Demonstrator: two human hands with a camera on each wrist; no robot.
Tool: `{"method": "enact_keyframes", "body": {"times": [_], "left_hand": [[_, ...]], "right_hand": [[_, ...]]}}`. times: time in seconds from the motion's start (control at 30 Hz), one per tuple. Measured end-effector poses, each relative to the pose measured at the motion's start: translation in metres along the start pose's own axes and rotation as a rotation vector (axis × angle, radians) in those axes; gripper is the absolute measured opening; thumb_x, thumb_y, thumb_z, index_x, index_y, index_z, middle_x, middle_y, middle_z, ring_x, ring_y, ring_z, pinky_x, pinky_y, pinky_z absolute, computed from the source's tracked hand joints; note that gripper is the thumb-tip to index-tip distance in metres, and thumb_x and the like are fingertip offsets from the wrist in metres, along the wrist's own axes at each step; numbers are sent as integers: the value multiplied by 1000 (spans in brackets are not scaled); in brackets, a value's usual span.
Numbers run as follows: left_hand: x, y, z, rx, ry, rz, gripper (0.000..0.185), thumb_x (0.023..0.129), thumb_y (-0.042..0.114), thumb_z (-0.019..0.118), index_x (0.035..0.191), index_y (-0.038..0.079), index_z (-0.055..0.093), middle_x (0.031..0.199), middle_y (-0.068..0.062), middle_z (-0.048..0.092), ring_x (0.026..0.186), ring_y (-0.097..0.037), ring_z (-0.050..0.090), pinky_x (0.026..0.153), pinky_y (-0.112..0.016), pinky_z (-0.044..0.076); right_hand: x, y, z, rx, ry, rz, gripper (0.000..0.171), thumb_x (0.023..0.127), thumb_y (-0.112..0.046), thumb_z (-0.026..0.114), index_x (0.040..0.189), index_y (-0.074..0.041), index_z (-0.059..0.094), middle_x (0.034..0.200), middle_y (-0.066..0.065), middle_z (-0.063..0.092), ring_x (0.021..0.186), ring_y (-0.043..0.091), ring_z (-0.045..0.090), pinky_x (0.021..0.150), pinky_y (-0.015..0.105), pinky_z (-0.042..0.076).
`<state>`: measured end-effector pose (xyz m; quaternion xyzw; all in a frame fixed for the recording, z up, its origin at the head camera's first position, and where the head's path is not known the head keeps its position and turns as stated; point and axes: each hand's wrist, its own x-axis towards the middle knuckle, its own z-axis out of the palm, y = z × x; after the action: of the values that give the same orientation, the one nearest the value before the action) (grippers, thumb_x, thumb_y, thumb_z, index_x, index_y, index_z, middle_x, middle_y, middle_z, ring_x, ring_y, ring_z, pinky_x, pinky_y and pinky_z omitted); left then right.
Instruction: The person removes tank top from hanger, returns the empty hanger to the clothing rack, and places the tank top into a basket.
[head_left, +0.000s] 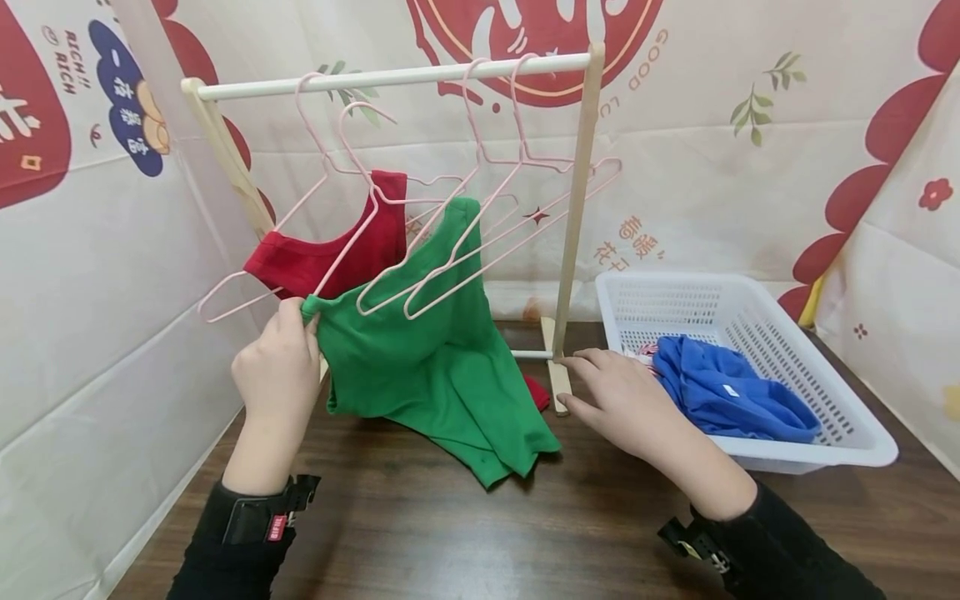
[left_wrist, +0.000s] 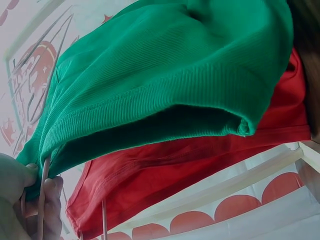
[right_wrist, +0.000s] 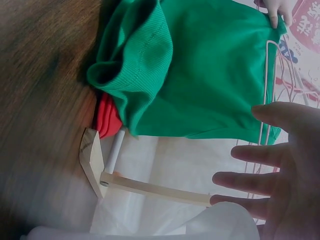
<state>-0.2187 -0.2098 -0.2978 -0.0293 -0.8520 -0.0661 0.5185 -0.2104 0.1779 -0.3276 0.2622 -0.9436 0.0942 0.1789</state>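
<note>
A green sleeveless top (head_left: 420, 333) hangs on a pink hanger (head_left: 352, 242), its hem sagging close over the table. My left hand (head_left: 281, 362) pinches the top's shoulder strap at the hanger's left end; in the left wrist view the hanger wire runs past the fingers (left_wrist: 50, 200). Behind it, a red top (head_left: 330, 258) hangs from another pink hanger (head_left: 303, 200). My right hand (head_left: 622, 400) is held with fingers spread near the rack's right foot, between the green top and the basket, with nothing in it.
The rack has a white rail (head_left: 405, 77) and wooden posts (head_left: 577, 200). Two bare pink hangers (head_left: 517, 158) hang at its right, in front of the green top. A white basket (head_left: 862, 433) with a blue garment (head_left: 735, 392) stands on the table (head_left: 465, 542) at the right.
</note>
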Motion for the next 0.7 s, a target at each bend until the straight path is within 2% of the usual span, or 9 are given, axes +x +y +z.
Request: {"method": "enact_keyframes", "body": {"times": [0.33,0.7], "left_hand": [[-5,-4,4,-19,-89,17,24,95,17,63,103,-4,54,61,-18,54,42,-34,48,36,-42,39],[-10,-14,9,-90,-203,-11,24,94,16,65,105,-4,56,61,-17,55,44,-32,50,39,-43,41]], "right_hand": [[1,1,-1,-7,0,0,45,91,-34,67,125,-5,63,118,13,62,108,33,59,86,52,47],[2,1,-3,1,20,7,43,91,-32,67,123,-4,64,116,13,63,106,33,60,82,53,47]]}}
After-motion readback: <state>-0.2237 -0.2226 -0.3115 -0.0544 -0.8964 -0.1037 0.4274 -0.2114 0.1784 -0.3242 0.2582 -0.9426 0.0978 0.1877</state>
